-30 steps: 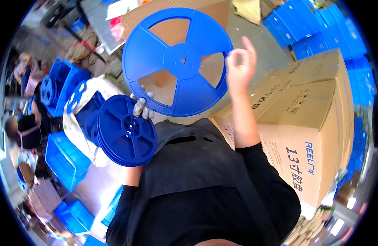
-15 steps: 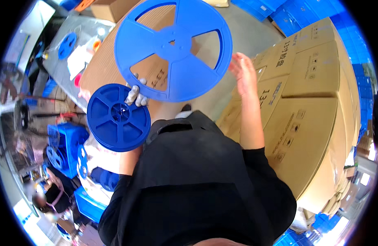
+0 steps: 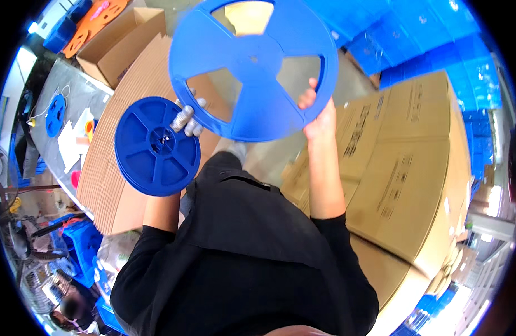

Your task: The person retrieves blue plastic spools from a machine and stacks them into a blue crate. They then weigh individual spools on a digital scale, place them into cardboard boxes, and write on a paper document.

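Note:
A large light-blue plastic reel (image 3: 256,103) with wide cut-out windows is held up in front of me. My right hand (image 3: 319,115) grips its lower right rim, fingers showing through a window. Left of it hangs a smaller dark-blue reel (image 3: 139,140), which seems to have more than one flange. My left hand (image 3: 187,119), its fingers in grey coverings, is closed at the small reel's upper right rim. Those fingers also reach the large reel's lower left rim. The small reel hides the left palm and thumb.
Large brown cartons (image 3: 392,179) stand along my right. Flat stacked cardboard (image 3: 109,162) lies at left, beside a grey table (image 3: 48,148) bearing another blue reel (image 3: 55,115). An open carton (image 3: 121,47) and blue bins (image 3: 420,45) are farther off. A person (image 3: 73,308) is at lower left.
My right hand has gone from open fingers beside the large reel to a grip on its rim. My left hand keeps the small reel. The whole view has turned, shifting the surroundings.

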Demonstrator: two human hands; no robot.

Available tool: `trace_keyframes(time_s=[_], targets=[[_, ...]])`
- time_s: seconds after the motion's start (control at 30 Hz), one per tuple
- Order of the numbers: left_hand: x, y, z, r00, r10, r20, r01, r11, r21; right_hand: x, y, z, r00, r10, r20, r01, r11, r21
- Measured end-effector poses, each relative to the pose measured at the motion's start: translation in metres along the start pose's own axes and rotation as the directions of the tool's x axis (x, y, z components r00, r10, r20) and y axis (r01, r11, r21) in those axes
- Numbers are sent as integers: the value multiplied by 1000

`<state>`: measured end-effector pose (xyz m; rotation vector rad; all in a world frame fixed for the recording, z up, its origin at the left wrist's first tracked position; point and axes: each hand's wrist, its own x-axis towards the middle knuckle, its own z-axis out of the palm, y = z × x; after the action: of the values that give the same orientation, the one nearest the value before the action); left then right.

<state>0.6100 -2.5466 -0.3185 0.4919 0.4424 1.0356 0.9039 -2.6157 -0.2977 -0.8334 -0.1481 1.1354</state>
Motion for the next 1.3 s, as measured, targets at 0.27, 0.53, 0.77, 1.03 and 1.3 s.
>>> trace_keyframes(time_s=[0.27,0.53,0.77,1.03,1.3], targets=[[202,-36,58,997,14,71,-9,998,-69,174,-110,-8,972,-89,218,66,992,110],[339,-29,62,993,115,14,-100,911,-401,314,-147,77,680,-67,730,548,708,-446],[433,-58,6,929,352,-112,-368,855,-366,480,-127,133,364,330,871,929,-196,-314],[456,-66,29,782,516,-351,-617,724,-309,635,-81,206,54,488,871,995,-96,-8],[514,-23,-6,634,610,-474,-764,588,-265,708,13,284,-169,529,831,985,63,160]])
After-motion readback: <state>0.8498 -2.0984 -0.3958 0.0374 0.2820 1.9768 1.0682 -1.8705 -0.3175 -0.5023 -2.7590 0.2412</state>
